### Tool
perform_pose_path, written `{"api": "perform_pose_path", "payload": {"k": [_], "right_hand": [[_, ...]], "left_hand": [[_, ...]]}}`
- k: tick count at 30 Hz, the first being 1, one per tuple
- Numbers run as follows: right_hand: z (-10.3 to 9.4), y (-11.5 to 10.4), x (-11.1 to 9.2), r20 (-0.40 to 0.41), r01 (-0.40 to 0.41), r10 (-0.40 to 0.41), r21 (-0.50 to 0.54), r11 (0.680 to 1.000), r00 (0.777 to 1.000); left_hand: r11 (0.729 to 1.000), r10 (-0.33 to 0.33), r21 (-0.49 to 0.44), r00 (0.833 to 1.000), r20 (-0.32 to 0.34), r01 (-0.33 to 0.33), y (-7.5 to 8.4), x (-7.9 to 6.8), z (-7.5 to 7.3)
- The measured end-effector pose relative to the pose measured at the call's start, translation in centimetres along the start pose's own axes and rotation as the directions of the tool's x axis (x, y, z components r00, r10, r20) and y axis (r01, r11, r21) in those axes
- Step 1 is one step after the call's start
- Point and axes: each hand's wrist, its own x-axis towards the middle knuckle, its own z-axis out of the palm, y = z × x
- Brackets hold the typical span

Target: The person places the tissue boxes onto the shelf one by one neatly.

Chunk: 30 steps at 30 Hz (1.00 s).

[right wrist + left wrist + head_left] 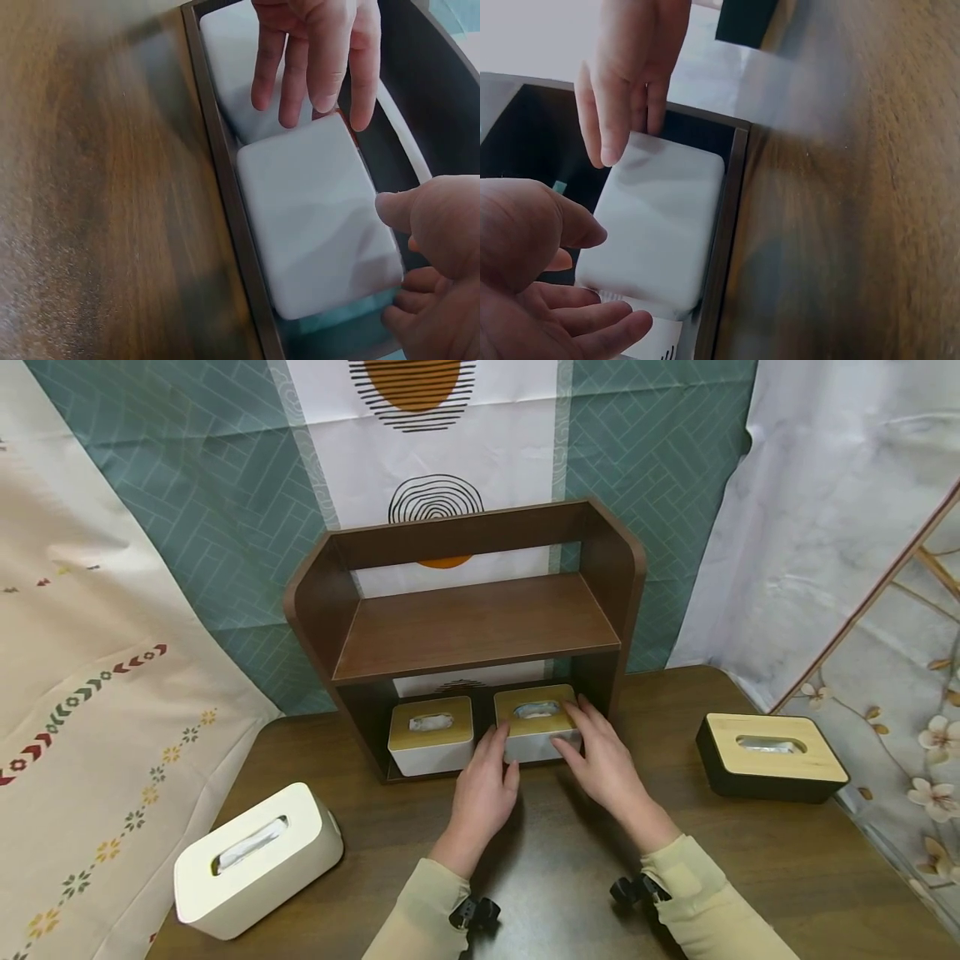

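A white tissue box with a wood-look lid (532, 703) stands in the right half of the brown shelf unit's (480, 618) lower level. My left hand (484, 791) is at its left side, the fingers loosely extended near the edge. On the other side my right hand (603, 766) has its fingers along the box's right side and its thumb by the front corner. The right wrist view shows the box's white front (319, 217) between both hands. Left of it on the same level stands a matching tissue box (432, 735).
A cream tissue box (255, 860) stands on the table at the left. At the right is a black tissue box with a light wood lid (772, 756). Patterned cloths (652, 452) hang behind and beside the table (570, 877).
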Motion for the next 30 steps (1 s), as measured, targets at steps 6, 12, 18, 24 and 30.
{"api": "perform_pose_path", "payload": {"k": [6,12,18,24,30], "right_hand": [[-0.4,-0.5,-0.4,-0.017,0.041,-0.041,-0.007,0.999,0.999],[-0.5,-1.3,-0.6,-0.02,0.072,-0.072,-0.006,0.997,0.997],[-0.3,-2.4,-0.8,-0.007,0.097,-0.097,0.0,0.995,0.995],[0.2,-3.4,-1.1,0.011,0.126,-0.126,0.007,0.992,0.992],[0.7,-4.5,-1.3,0.045,0.151,-0.151,0.019,0.988,0.987]], "left_hand": [[1.0,0.011,0.002,1.0,0.011,-0.011,0.2,-0.2,-0.9],[0.999,0.017,0.03,1.0,0.014,-0.018,0.1,-0.5,-1.8],[0.999,0.017,0.037,1.0,0.004,-0.017,0.3,-1.1,-3.2],[0.998,0.027,0.052,0.999,-0.021,-0.026,-0.2,-1.9,-4.6],[0.997,0.022,0.075,0.999,-0.033,-0.02,-1.0,-2.6,-5.9]]}}
